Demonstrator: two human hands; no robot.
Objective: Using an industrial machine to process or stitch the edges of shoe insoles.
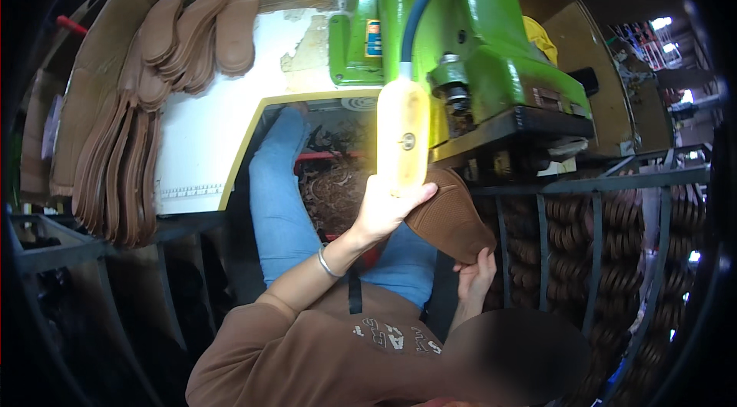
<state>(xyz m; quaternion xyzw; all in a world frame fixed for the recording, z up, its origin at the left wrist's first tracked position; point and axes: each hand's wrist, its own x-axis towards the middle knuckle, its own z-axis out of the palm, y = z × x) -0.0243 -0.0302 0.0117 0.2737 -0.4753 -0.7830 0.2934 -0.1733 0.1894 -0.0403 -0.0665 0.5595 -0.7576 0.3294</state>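
Note:
A brown shoe sole [451, 216] with a ribbed surface is held in front of me, under the front of a green machine [491, 31]. My left hand [388, 207] is closed at the sole's upper left end, with the thumb along its edge; the other fingers are lost in glare. At the lower right end, the fingertips of my right hand [476, 276] pinch the sole's rim. Just above my left hand, a bright yellow-white lamp [403, 134] hangs from a blue cable [421, 4] and covers part of the machine.
On the white tabletop [201, 147] at left lie brown soles [234, 31], with a long row of them [119, 161] along the edge. Brown shavings [334, 200] lie below the table's cutout. Metal racks [595, 253] with many brown pieces stand at right. A yellow cloth-like item [541, 40] sits behind the machine.

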